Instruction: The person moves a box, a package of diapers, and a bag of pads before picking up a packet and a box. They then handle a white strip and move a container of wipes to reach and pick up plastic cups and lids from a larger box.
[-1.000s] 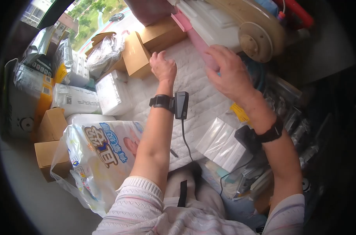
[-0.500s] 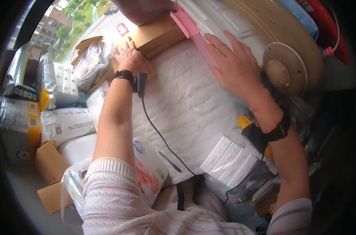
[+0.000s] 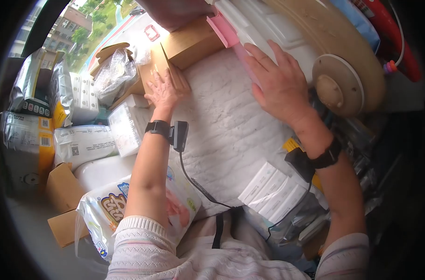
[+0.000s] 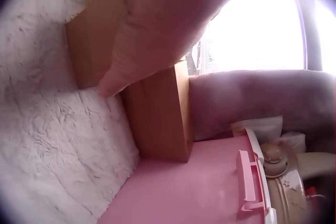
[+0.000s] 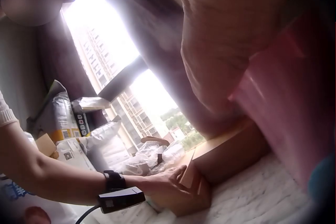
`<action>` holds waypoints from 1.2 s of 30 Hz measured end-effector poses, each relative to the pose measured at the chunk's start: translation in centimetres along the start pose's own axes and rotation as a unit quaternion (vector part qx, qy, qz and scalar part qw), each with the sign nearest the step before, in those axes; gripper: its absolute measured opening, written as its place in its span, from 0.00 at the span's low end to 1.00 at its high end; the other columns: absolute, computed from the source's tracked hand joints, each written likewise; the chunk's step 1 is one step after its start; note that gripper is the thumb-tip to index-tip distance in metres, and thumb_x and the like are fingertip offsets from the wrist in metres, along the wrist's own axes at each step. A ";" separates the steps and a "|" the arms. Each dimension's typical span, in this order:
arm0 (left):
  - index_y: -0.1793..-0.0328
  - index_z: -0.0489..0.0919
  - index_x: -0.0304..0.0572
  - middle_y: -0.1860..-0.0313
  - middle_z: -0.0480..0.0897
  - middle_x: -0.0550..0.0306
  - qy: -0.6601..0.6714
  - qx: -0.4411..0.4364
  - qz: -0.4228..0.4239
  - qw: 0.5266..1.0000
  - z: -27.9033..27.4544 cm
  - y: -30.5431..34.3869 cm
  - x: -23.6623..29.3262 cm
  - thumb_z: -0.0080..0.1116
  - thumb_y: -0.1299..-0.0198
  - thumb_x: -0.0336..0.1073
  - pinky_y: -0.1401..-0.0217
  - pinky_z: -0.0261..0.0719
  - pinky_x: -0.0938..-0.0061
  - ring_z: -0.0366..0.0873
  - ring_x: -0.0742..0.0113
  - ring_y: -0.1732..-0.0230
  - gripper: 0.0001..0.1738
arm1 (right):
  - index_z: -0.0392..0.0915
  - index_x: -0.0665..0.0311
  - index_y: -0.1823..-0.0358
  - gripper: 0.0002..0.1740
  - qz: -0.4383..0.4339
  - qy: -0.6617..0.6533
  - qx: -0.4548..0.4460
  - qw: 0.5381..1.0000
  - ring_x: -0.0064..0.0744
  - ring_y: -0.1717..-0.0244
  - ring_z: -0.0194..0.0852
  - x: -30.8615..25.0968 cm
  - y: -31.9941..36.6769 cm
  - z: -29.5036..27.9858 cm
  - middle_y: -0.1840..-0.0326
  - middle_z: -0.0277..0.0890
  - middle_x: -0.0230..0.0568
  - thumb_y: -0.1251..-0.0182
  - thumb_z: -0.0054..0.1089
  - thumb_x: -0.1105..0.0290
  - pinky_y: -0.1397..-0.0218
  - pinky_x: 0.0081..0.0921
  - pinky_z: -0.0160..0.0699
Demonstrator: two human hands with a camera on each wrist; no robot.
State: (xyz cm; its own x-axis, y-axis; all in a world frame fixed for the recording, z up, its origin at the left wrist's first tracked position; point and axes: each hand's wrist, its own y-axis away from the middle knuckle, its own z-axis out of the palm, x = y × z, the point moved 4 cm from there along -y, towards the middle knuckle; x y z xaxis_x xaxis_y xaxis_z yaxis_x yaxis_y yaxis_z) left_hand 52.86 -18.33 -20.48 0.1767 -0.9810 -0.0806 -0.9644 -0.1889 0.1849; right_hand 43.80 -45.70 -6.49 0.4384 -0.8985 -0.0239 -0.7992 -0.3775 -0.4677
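My left hand lies with spread fingers on a cardboard box by the window side; in the right wrist view that hand touches the box. The left wrist view shows the left hand over the cardboard, its fingertips partly hidden. My right hand rests, fingers extended, at the edge of a pink and white bin. From the right wrist, the hand appears beside the bin's pink side. Neither hand is curled round anything.
A longer cardboard box stands behind. Packages and bubble wrap line the left. A diaper pack lies near my left forearm, white boxes near the right one. A quilted white mat spreads between; a beige lid-like object is at right.
The left hand first moved out to the cardboard box, fingers spreading from a more curled pose, then shifted slightly back. The right hand's fingers straightened somewhat and stay by the bin.
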 end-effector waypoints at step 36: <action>0.38 0.72 0.53 0.33 0.65 0.48 -0.071 0.315 0.111 0.940 -5.0 -9.3 -10.2 0.50 0.48 0.28 0.38 0.68 0.60 0.68 0.46 0.40 0.28 | 0.75 0.60 0.52 0.24 0.009 0.008 -0.005 1.000 0.44 0.37 0.61 -0.4 -0.4 0.0 0.35 0.64 0.26 0.56 0.61 0.71 0.42 0.39 0.66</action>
State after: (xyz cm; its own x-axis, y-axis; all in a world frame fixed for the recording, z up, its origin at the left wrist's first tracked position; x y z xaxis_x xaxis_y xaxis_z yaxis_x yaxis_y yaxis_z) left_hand 61.05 -6.81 -16.46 -0.0282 -0.9685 -0.2474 -0.9071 0.1288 -0.4007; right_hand 43.95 -45.22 -6.26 0.4178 -0.9083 -0.0186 -0.8109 -0.3636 -0.4585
